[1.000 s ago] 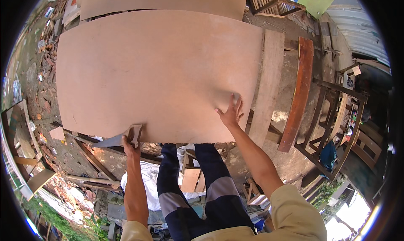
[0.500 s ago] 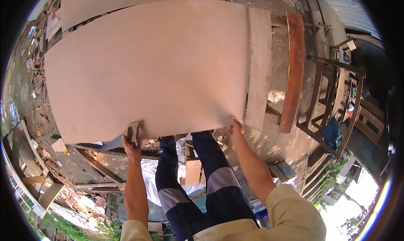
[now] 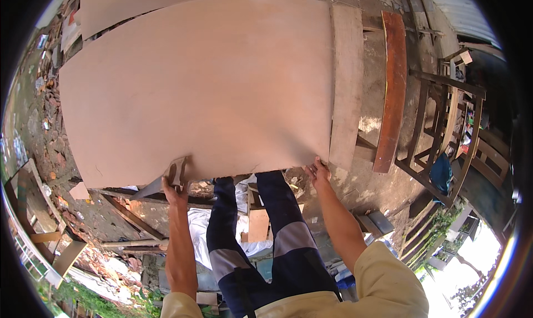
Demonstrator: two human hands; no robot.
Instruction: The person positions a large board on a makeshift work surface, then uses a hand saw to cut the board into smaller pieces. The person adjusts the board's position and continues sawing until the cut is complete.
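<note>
A broad, pale brown plywood sheet (image 3: pixel 205 90) lies flat in front of me. My left hand (image 3: pixel 176 191) is closed around the handle of a handsaw (image 3: pixel 177 171) at the sheet's near edge, left of my legs. The saw's grey blade points left and slopes down past the edge. My right hand (image 3: pixel 317 172) pinches the sheet's near edge close to its right corner, one digit on top and the others partly hidden. A short, rough notch shows in the near edge between my hands.
Right of the sheet lie a pale plank (image 3: pixel 347 85) and a reddish-brown board (image 3: pixel 390 90). Another sheet (image 3: pixel 189 4) lies beyond. A wooden frame (image 3: pixel 419 124) stands at the right, with a blue bag (image 3: pixel 441 173) on it. Rubble (image 3: pixel 47 112) covers the ground at left.
The view has shifted slightly, so the sheet and boards appear a little further right. My right hand sits slightly nearer the sheet's corner. My left hand keeps hold of the handsaw.
</note>
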